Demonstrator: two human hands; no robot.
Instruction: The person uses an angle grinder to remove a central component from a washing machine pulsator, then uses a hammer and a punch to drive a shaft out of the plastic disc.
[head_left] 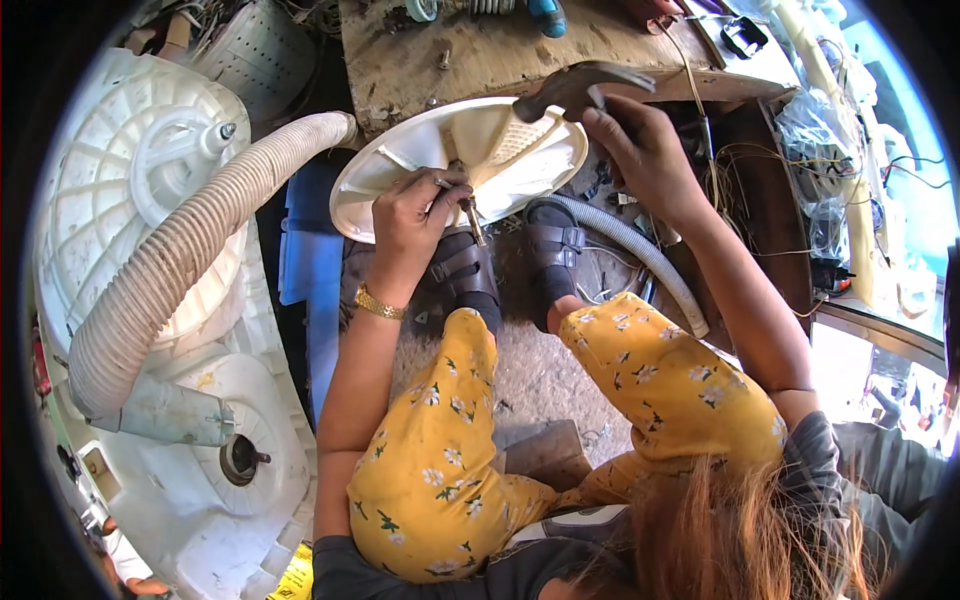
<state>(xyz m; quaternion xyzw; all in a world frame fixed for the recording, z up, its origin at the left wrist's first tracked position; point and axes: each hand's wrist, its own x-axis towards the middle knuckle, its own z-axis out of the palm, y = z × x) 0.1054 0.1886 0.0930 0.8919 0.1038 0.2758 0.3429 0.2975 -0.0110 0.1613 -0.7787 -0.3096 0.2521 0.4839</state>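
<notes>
A round white plastic disc (375, 185) with raised ribs stands tilted against the front of the wooden bench, above my feet. At its middle, my left hand (410, 215) is closed around a short metal rod (474, 222), whose lower end points down toward my sandals. My fingers partly hide the rod and the disc's centre. Off the disc's right side, my right hand (645, 155) grips a claw hammer (565, 92). The hammer's dark head is raised over the disc's upper right rim, apart from the rod. Its handle is mostly hidden by the hand.
The wooden bench (400, 60) spans the top. On the left lie a large white plastic tub part (90, 200) and a thick ribbed hose (190, 255). A thinner grey hose (650, 258) curves along the floor beside my sandal (556, 243). Loose wires (709, 130) hang at right.
</notes>
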